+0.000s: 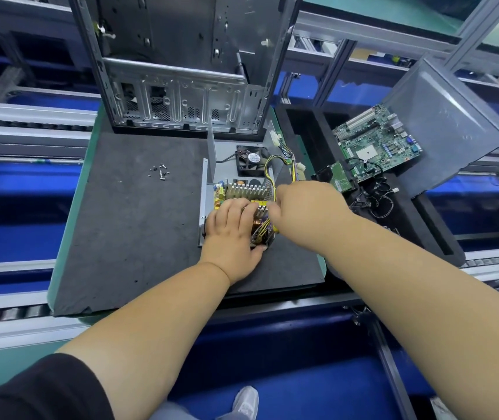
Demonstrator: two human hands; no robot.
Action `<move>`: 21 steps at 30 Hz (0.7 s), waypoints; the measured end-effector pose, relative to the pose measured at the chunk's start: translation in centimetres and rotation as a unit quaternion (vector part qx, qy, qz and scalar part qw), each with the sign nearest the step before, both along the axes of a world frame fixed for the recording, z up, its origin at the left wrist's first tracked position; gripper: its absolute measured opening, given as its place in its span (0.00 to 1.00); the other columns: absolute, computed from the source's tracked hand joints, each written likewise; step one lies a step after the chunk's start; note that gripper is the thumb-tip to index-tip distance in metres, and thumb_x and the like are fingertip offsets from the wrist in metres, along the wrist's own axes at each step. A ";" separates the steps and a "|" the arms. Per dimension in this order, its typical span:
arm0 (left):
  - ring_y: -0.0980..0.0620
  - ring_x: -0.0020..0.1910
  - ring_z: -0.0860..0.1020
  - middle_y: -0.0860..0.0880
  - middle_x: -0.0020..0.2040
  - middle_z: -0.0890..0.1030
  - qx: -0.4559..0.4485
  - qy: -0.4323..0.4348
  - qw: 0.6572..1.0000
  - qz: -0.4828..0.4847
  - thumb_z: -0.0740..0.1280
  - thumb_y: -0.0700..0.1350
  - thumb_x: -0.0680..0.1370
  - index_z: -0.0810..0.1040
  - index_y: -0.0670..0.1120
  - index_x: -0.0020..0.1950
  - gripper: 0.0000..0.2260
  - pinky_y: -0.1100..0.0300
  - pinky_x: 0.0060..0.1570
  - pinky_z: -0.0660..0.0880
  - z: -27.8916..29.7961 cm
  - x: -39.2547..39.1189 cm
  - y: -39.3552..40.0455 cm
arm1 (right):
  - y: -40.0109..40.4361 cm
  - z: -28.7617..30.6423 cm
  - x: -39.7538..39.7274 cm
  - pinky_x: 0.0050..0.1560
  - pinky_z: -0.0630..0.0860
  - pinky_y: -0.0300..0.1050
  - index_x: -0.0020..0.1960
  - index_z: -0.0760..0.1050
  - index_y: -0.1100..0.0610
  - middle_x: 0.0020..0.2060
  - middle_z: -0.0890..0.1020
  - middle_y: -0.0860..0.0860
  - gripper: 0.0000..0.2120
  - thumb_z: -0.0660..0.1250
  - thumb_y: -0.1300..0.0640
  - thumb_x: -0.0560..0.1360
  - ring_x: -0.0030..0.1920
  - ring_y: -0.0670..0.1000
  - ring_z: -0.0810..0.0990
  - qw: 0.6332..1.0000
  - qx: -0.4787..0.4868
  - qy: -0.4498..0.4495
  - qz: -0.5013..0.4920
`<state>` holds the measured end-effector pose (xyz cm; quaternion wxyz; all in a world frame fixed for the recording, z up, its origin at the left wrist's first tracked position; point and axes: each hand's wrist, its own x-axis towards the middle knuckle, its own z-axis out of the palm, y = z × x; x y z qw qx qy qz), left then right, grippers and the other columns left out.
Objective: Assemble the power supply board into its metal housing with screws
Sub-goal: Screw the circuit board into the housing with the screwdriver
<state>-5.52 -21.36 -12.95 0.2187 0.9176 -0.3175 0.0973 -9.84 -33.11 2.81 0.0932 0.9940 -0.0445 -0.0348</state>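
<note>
Metal housing point(204, 189): 1 board point(243, 192) | left hand point(231, 231) flat on board | right hand point(305, 207) grip unclear

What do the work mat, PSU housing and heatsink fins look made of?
Mat: dark grey foam or felt, matte, pitted and chipped at the edges. Housing: thin sheet metal, dull grey, folded walls; probably steel. Heatsink fins: bare bright metal, likely aluminium, ribbed comb shape.

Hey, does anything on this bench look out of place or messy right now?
Mostly tidy. The screws lie loose in a small scatter on the grey mat, in no tray, well left of the power supply board. The grey panel at right sits tilted over the motherboard.
</note>
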 end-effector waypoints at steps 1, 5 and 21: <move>0.45 0.71 0.59 0.47 0.70 0.68 -0.001 0.001 1.000 0.000 0.72 0.59 0.66 0.67 0.47 0.72 0.38 0.46 0.67 0.60 0.0 0.0 0.0 | -0.1 0.3 -0.1 0.41 0.65 0.48 0.48 0.67 0.57 0.40 0.72 0.53 0.09 0.56 0.50 0.79 0.44 0.58 0.74 0.999 0.050 0.014 0.017; 0.44 0.71 0.59 0.46 0.70 0.69 -0.008 0.002 1.000 -0.001 0.74 0.58 0.66 0.68 0.45 0.72 0.38 0.44 0.67 0.61 0.0 0.0 0.1 | -0.5 1.1 -0.2 0.44 0.70 0.51 0.52 0.65 0.58 0.48 0.73 0.55 0.10 0.64 0.55 0.78 0.45 0.57 0.71 0.986 0.146 0.059 0.063; 0.44 0.69 0.60 0.45 0.68 0.70 -0.026 -0.010 1.000 -0.001 0.75 0.58 0.65 0.67 0.46 0.70 0.38 0.44 0.66 0.62 -0.1 0.0 0.0 | 0.6 -0.3 0.7 0.38 0.63 0.47 0.46 0.64 0.54 0.38 0.69 0.51 0.11 0.53 0.47 0.81 0.40 0.56 0.69 0.998 0.026 -0.001 -0.054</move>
